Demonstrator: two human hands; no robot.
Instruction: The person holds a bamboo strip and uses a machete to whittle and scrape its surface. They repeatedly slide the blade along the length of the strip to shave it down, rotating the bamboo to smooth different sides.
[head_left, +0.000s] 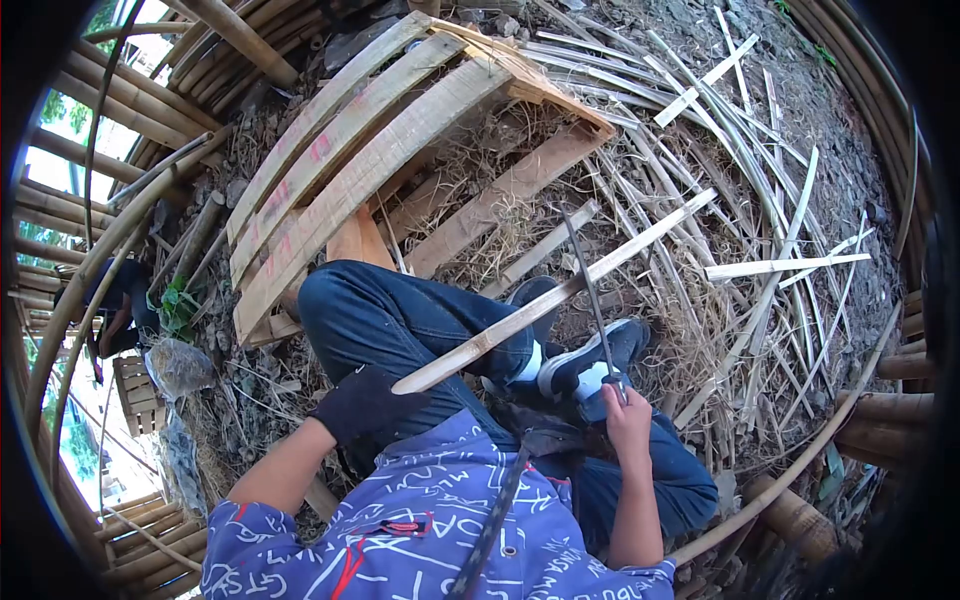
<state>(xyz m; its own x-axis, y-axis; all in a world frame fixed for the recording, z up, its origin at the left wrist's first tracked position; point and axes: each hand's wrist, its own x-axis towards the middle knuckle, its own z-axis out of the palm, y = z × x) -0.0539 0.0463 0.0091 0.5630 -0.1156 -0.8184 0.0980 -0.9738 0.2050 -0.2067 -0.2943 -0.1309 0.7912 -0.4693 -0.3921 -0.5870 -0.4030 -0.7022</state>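
My left hand [368,402], in a black glove, is closed around the near end of a split bamboo strip [490,335]. The strip slants up and away to the right, over my crossed legs in jeans [410,310]. My bare right hand [628,415] grips the dark handle of a long, narrow-bladed knife [592,295]. Its blade points away from me and crosses the strip a little past the strip's middle. Beneath the strip and knife are my dark shoes [595,355].
A wooden pallet [370,150] leans in front of my legs. Loose bamboo strips [770,268] and curly shavings [505,215] litter the soil ahead and to the right. Bamboo poles [120,120] stand along the left, where another person [128,300] is partly visible.
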